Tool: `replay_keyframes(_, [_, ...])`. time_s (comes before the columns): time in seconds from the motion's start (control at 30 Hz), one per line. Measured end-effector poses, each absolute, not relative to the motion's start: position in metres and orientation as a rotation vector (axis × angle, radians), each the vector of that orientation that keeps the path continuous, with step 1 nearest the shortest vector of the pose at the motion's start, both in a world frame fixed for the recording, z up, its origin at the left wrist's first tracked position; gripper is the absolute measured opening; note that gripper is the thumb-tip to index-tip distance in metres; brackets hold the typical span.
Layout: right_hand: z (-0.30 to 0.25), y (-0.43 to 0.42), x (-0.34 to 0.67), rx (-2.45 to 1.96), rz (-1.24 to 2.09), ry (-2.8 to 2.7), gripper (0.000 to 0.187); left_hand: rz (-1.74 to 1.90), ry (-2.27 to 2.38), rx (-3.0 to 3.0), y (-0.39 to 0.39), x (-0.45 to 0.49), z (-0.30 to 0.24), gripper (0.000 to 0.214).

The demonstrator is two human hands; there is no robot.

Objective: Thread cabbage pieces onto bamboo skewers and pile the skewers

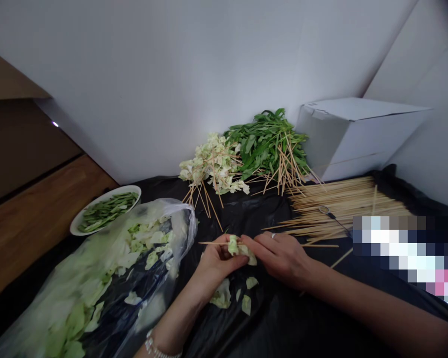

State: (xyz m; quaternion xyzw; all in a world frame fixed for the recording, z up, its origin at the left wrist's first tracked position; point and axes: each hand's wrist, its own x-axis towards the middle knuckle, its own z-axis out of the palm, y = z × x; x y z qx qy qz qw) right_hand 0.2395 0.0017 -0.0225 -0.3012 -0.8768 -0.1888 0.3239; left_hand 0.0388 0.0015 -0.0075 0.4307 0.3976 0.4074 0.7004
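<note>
A wooden skewer (210, 243) lies level between my hands, its tip sticking out to the left, with a folded piece of cabbage leaf (232, 245) pierced on it. My left hand (213, 262) pinches the cabbage from below, thumb toward the right. My right hand (283, 256), with a ring on one finger, is closed around the skewer just right of the cabbage; a stick end shows beyond that hand. Another pale cabbage piece (252, 257) hangs by the fingertips. Beneath my hands, several loose cabbage scraps (247, 305) rest on the black plastic sheet (268, 323).
A clear bag (188, 211) of cabbage leaves spreads at left, beside a white bowl (75, 226) of green pods. Skewered cabbage (212, 159) and skewered leafy greens (261, 139) are heaped at the back. Loose skewers (343, 199) and a white box (373, 139) are at right.
</note>
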Motion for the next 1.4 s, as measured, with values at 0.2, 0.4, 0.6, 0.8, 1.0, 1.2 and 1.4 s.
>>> replay_keyframes(0.2, [-0.013, 0.006, 0.244, -0.934, -0.562, -2.172, 0.032, 1.063, 1.007, 0.775, 0.012, 0.032, -0.006, 0.04])
replay_keyframes(0.4, [-0.012, 0.011, 0.247, -0.985, -0.565, -2.15, 0.026, 1.304, 0.946, 0.579, 0.022, 0.019, 0.001, 0.041])
replay_keyframes(0.6, [-0.019, 0.011, 0.248, -0.99, -0.541, -2.191, 0.031, 1.414, 0.964, 0.581, 0.025, 0.015, -0.001, 0.042])
replay_keyframes(0.8, [-0.02, 0.011, 0.248, -0.97, -0.528, -2.198, 0.033, 1.46, 0.993, 0.646, 0.025, 0.018, -0.002, 0.037])
replay_keyframes(1.0, [-0.019, 0.01, 0.247, -0.959, -0.532, -2.203, 0.032, 1.507, 1.008, 0.626, 0.024, 0.018, -0.001, 0.037])
replay_keyframes(1.2, [-0.022, 0.011, 0.248, -0.983, -0.534, -2.221, 0.033, 1.519, 1.022, 0.667, 0.025, 0.017, -0.005, 0.035])
replay_keyframes(1.4, [-0.021, 0.01, 0.247, -0.998, -0.536, -2.211, 0.032, 1.525, 1.071, 0.849, 0.025, 0.016, -0.009, 0.028])
